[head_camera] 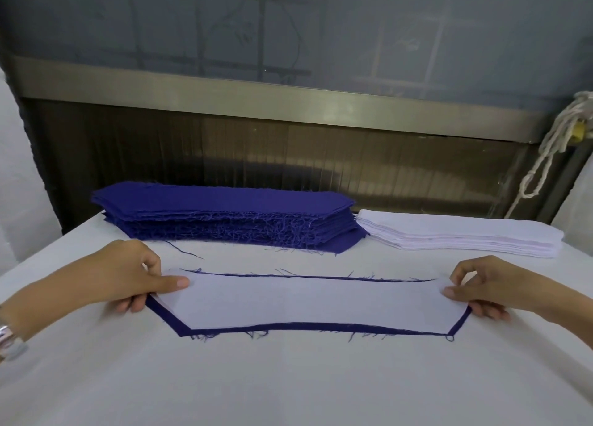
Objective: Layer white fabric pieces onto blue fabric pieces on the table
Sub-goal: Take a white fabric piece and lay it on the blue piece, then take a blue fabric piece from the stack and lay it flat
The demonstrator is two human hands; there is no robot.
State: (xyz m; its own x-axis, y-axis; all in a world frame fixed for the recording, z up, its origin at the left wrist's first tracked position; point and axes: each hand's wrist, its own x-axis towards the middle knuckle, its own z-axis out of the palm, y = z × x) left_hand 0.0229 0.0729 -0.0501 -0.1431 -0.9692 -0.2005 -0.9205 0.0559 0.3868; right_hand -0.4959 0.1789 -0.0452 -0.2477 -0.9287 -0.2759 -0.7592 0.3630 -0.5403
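Near middle of desk [288, 377]: one white piece [314, 300] lying flat on one blue piece [321, 327]. Blue showing only as a narrow border along the near edge and both slanted ends, plus a thin line along the far edge. Border wider at the left slant than elsewhere, so alignment judged close but not quite even.

Left hand [138, 278] at left end of white piece: thumb on top, fingers curled under the edge, pinching. Right hand [481, 289] at right end in the same pinch, thumb tip on the cloth. Cannot tell whether the blue piece is caught in either pinch too.

Behind, well apart from the pair: blue stack [224, 214] at left, tall, frayed threads hanging off its near side. White stack [459, 233] just beside it at right, lower. Contact between the two stacks not certain.

Progress, as a judgement: this pair laid but not yet let go, probably in final squaring. No finished pairs in view on the desk, so either an early pair or finished ones kept out of frame. Much left, with many layers in both stacks.

Left for this pair: ease white toward the left slant, smooth flat, release. Then another blue, another white.

Also noted: wristband [9, 339] at left wrist, knotted rope [552, 146] hanging far right.
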